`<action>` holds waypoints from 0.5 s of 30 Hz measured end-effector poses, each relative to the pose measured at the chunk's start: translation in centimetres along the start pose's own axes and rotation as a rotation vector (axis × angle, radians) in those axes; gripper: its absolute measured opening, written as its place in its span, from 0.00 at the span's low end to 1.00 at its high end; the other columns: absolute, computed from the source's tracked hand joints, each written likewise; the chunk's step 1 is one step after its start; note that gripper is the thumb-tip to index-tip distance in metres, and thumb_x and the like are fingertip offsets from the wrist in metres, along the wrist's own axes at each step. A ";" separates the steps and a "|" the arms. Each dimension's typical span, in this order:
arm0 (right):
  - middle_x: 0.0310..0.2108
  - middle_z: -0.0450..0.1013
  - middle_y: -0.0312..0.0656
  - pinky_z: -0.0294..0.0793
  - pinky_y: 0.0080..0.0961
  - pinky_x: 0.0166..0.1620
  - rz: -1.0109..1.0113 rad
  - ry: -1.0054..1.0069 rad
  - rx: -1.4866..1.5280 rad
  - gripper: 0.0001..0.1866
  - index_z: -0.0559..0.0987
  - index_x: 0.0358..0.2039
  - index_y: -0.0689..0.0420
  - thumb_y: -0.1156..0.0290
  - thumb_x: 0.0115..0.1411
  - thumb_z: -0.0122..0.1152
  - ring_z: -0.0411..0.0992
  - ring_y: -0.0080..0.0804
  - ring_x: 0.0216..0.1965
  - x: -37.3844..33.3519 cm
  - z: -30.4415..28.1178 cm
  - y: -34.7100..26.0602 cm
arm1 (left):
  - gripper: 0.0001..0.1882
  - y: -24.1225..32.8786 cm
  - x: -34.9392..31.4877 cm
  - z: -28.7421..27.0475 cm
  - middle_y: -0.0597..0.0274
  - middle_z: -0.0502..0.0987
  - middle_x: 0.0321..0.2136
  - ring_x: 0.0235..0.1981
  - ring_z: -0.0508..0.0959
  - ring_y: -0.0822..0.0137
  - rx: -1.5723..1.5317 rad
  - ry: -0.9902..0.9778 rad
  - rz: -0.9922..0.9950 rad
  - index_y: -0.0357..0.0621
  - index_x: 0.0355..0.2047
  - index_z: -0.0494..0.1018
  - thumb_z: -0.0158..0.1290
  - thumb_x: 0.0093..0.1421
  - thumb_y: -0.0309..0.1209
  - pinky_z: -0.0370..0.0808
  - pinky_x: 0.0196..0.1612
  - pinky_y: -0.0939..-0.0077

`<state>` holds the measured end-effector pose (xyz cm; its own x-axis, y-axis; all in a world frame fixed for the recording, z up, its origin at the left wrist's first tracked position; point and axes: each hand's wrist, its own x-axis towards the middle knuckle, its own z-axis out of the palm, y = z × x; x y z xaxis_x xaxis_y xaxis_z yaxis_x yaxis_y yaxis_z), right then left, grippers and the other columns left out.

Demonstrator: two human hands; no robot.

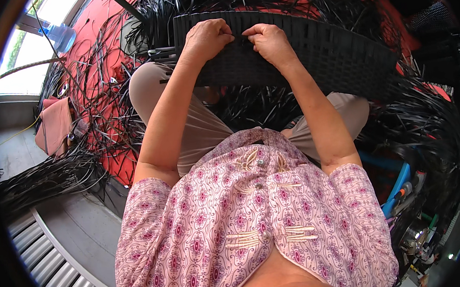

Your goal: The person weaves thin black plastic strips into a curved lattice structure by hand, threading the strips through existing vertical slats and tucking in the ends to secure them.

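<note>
A long, curved panel woven from flat black strips (319, 49) lies across in front of me, over my bent knees. Over its left part, my left hand (208, 40) is closed, thumb and fingertips pinched together. My right hand (270, 43) faces it a short gap away, its thumb and index finger also pinched. Both sets of fingertips are right at the dark weave. Whatever they grip is black on black and cannot be made out. Toward its top edge the weave looks more open, with upright strips showing.
Loose black strips (188, 2) lie in tangles over the red floor covering (89, 52). A thick bundle of strips (45, 175) is at the left, near a slatted metal surface (71, 280). Tools with coloured handles (402, 193) stand at the right. A clear plastic bottle (64, 38) is by the window.
</note>
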<state>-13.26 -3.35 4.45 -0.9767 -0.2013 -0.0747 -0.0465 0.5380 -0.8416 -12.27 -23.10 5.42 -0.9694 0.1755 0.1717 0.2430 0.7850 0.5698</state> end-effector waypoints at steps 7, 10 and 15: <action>0.28 0.77 0.32 0.74 0.13 0.36 -0.032 -0.186 0.556 0.23 0.76 0.55 0.59 0.72 0.58 0.67 0.74 0.16 0.28 -1.4 -2.3 -3.0 | 0.14 -1.1 -0.6 -1.9 0.61 0.76 0.22 0.24 0.76 0.71 -0.234 -0.085 -0.110 0.37 0.31 0.78 0.60 0.55 0.37 0.73 0.30 0.74; 0.31 0.77 0.34 0.76 0.18 0.41 -0.309 -0.093 0.455 0.21 0.77 0.52 0.61 0.75 0.56 0.67 0.76 0.20 0.33 -2.1 -1.5 -3.4 | 0.14 -2.0 -2.2 -3.0 0.60 0.78 0.21 0.24 0.77 0.70 -0.346 -0.022 -0.190 0.38 0.31 0.80 0.60 0.53 0.38 0.74 0.31 0.73; 0.29 0.76 0.31 0.69 0.30 0.46 -0.908 0.457 -0.493 0.19 0.81 0.41 0.49 0.80 0.48 0.65 0.76 0.27 0.33 -2.0 0.9 -3.9 | 0.13 -2.8 -4.5 -3.9 0.62 0.76 0.21 0.22 0.75 0.72 -0.390 0.028 -0.277 0.38 0.32 0.79 0.59 0.56 0.36 0.73 0.29 0.75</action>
<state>-10.94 -5.80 7.36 -0.5195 -0.4183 0.7450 -0.7568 0.6300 -0.1740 -8.44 -28.44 6.15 -0.9995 -0.0289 -0.0109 -0.0243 0.5175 0.8553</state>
